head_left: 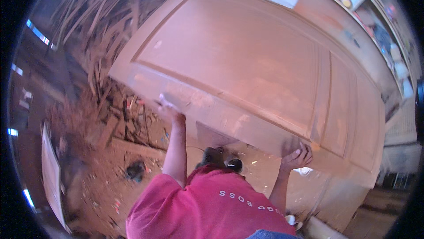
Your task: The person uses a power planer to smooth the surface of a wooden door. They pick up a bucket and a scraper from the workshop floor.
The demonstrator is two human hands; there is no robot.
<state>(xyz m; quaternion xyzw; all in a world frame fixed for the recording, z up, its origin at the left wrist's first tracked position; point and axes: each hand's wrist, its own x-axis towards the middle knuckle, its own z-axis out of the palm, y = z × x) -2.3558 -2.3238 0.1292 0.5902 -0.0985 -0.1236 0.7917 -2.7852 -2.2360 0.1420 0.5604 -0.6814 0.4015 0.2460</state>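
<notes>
A large wooden panel door [234, 58] lies face up before me, with a big recessed panel and narrower ones toward the right. My left hand [170, 109] is at its near edge, left of the middle; its fingers reach over the edge and are somewhat blurred. Further right along the same edge, my right hand [297, 157] is closed, with its fingers curled over the door's rim. Dark shadows fall on the wood beside both hands. Whatever supports the door is mostly hidden beneath it.
Thin wood offcuts [99, 22] are heaped at the far left. A pale board [52, 173] stands at the left. Shelves [375, 27] with assorted items run along the far right. Scraps and a dark object [134, 170] lie on the dusty floor [101, 195].
</notes>
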